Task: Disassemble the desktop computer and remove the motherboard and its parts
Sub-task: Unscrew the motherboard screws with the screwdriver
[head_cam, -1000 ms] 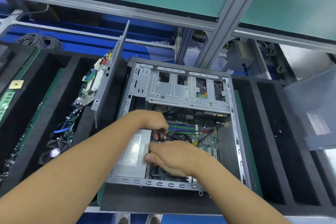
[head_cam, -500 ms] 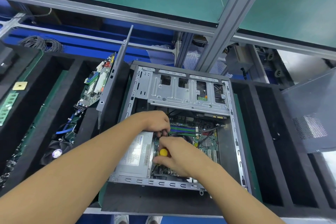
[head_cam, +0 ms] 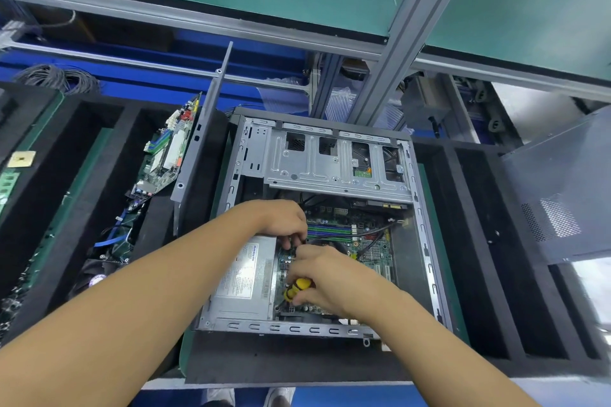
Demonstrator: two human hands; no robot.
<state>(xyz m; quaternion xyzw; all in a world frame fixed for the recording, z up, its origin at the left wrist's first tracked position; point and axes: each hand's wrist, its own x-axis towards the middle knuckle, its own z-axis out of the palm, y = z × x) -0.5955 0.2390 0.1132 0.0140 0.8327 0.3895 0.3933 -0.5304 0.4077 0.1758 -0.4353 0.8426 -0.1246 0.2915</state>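
Note:
An open grey desktop case (head_cam: pixel 426 241) lies on its side in a black foam bay. Inside it sit a green motherboard (head_cam: pixel 370 244), a silver power supply (head_cam: pixel 244 277) at the near left and a metal drive cage (head_cam: pixel 334 165) at the far end. My right hand (head_cam: pixel 327 277) grips a yellow-and-black screwdriver (head_cam: pixel 296 287) over the board's left edge. My left hand (head_cam: pixel 284 221) reaches in just beyond it, fingers curled down at the board near the screwdriver's tip. What those fingers pinch is hidden.
A removed grey side panel (head_cam: pixel 206 129) stands upright left of the case, with another motherboard (head_cam: pixel 165 155) leaning behind it. Black foam bays (head_cam: pixel 489 241) flank both sides. A perforated grey panel (head_cam: pixel 562 195) lies at the right. Cable coils (head_cam: pixel 56 78) sit far left.
My right hand has rolled so the screwdriver's yellow handle shows, and shifted slightly toward me. The left hand stays at the same spot on the board. The camera has tilted a little.

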